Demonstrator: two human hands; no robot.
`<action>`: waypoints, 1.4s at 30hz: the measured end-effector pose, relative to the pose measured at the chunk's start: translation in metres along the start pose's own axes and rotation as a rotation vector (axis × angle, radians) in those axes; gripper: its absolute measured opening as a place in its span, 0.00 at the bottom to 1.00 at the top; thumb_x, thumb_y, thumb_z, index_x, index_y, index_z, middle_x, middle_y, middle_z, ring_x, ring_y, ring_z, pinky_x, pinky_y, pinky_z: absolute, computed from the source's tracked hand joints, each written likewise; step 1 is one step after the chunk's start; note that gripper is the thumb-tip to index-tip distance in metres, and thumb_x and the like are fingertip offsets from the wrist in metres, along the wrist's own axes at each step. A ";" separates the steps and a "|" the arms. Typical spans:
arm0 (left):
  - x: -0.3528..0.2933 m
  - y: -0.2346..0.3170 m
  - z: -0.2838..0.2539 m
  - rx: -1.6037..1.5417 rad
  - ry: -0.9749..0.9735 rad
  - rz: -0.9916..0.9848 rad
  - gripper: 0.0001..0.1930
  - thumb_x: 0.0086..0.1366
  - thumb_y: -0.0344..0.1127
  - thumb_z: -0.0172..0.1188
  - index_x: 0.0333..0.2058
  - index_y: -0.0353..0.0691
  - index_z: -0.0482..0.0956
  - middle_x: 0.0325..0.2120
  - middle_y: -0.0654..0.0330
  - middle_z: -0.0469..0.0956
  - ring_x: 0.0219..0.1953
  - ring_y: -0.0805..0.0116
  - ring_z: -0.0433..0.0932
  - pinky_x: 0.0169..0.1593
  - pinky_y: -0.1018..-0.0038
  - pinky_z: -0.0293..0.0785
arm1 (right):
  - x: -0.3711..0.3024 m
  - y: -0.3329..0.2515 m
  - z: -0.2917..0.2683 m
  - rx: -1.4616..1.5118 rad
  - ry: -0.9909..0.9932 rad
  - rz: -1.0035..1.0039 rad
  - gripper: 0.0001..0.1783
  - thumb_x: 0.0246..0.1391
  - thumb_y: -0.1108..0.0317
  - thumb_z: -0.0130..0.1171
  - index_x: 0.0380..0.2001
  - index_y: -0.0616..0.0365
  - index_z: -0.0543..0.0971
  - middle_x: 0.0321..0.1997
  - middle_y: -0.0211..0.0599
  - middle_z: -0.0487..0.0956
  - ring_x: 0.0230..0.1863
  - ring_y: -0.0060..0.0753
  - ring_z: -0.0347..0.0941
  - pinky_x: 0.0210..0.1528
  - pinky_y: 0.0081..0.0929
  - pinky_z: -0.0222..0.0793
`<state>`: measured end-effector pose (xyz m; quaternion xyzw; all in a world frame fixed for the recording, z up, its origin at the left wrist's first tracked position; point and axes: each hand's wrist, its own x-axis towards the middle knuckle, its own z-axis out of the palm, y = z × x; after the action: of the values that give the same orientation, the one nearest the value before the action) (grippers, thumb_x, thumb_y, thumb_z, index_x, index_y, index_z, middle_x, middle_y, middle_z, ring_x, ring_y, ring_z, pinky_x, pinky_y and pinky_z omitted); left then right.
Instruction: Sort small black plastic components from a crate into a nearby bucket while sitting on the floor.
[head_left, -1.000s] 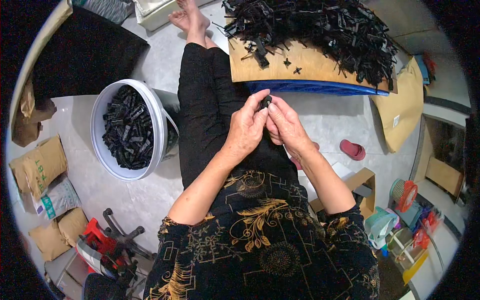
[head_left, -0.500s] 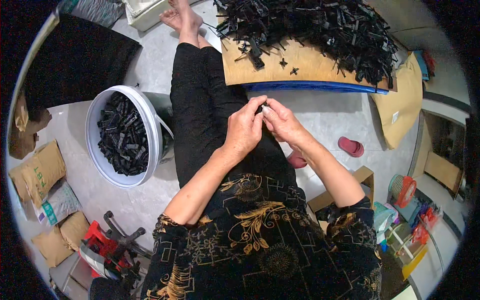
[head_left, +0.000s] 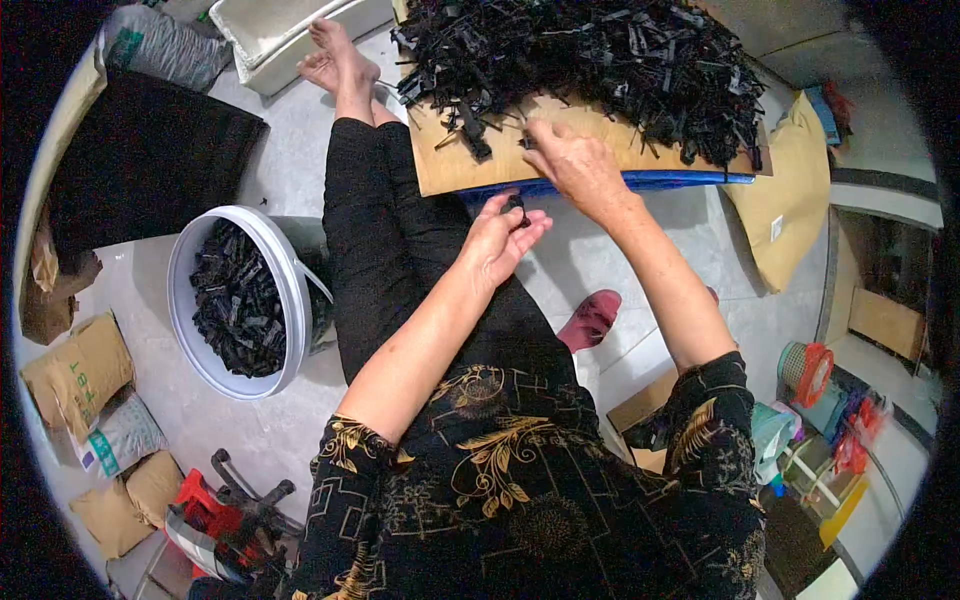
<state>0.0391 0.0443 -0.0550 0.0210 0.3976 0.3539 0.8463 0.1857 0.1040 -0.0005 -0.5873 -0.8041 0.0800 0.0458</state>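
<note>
My left hand is turned palm up above my lap, its thumb and curled fingers keeping a small black plastic part. Farther forward, my right hand reaches over the front of a wooden board. Its thumb and forefinger close around a small black plastic piece at the board's surface; the fingers partly cover it. Behind that hand, a large heap of thin black plastic parts covers most of the board.
On the left stands a white bucket with many black parts inside. A red slipper lies on the floor below the board. Tan sacks are at the left, another tan sack at the right. An open cardboard box sits by my right elbow.
My hands have parted. The right one has moved forward onto the board and closed on a piece; the left has turned palm up with its part. The whole view has shifted slightly.
</note>
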 end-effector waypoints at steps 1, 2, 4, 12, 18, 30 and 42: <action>0.004 -0.002 0.001 -0.114 0.032 -0.008 0.19 0.66 0.26 0.40 0.55 0.41 0.55 0.39 0.45 0.70 0.37 0.54 0.76 0.40 0.68 0.78 | 0.001 0.000 0.003 -0.030 0.085 -0.081 0.13 0.53 0.61 0.51 0.40 0.52 0.66 0.28 0.44 0.76 0.28 0.51 0.75 0.26 0.44 0.70; 0.008 -0.003 0.004 -0.229 0.063 -0.016 0.18 0.66 0.27 0.39 0.54 0.41 0.55 0.40 0.44 0.69 0.39 0.54 0.75 0.42 0.65 0.77 | 0.002 0.000 0.005 -0.061 0.169 -0.163 0.09 0.52 0.64 0.51 0.35 0.53 0.66 0.24 0.43 0.76 0.25 0.49 0.75 0.23 0.43 0.70; 0.022 0.000 0.009 -0.364 0.102 -0.093 0.16 0.67 0.31 0.37 0.53 0.39 0.57 0.43 0.46 0.67 0.43 0.54 0.72 0.48 0.59 0.73 | -0.003 0.001 0.006 -0.034 0.120 -0.158 0.09 0.49 0.68 0.51 0.34 0.54 0.66 0.26 0.43 0.75 0.26 0.49 0.75 0.24 0.43 0.70; 0.035 -0.010 -0.002 -0.463 -0.068 -0.029 0.13 0.63 0.34 0.40 0.34 0.32 0.73 0.36 0.50 0.75 0.43 0.54 0.73 0.54 0.60 0.66 | -0.057 -0.035 0.015 0.199 0.023 -0.232 0.11 0.49 0.68 0.51 0.39 0.51 0.71 0.29 0.41 0.74 0.28 0.48 0.74 0.26 0.39 0.71; 0.028 -0.004 -0.005 -0.497 0.019 -0.031 0.11 0.66 0.35 0.40 0.37 0.36 0.70 0.36 0.54 0.74 0.41 0.63 0.73 0.45 0.65 0.74 | -0.030 -0.036 0.003 0.326 0.151 -0.075 0.12 0.52 0.66 0.53 0.42 0.53 0.71 0.38 0.44 0.75 0.35 0.50 0.73 0.32 0.38 0.70; 0.010 0.003 -0.003 -0.524 0.074 0.029 0.07 0.64 0.35 0.44 0.33 0.39 0.69 0.26 0.58 0.72 0.28 0.65 0.72 0.37 0.67 0.75 | -0.025 -0.032 0.016 0.156 -0.079 -0.207 0.11 0.52 0.62 0.52 0.35 0.56 0.71 0.33 0.43 0.74 0.30 0.51 0.73 0.31 0.43 0.70; -0.154 0.086 -0.060 -0.072 0.165 0.582 0.07 0.62 0.35 0.53 0.32 0.37 0.71 0.24 0.56 0.73 0.25 0.67 0.74 0.29 0.75 0.72 | 0.005 -0.065 0.011 0.456 0.242 0.017 0.22 0.44 0.58 0.63 0.38 0.60 0.71 0.25 0.44 0.74 0.28 0.44 0.73 0.30 0.36 0.67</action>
<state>-0.1189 -0.0007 0.0331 0.0751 0.4294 0.5959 0.6745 0.1215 0.0888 0.0004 -0.5740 -0.7488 0.1887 0.2725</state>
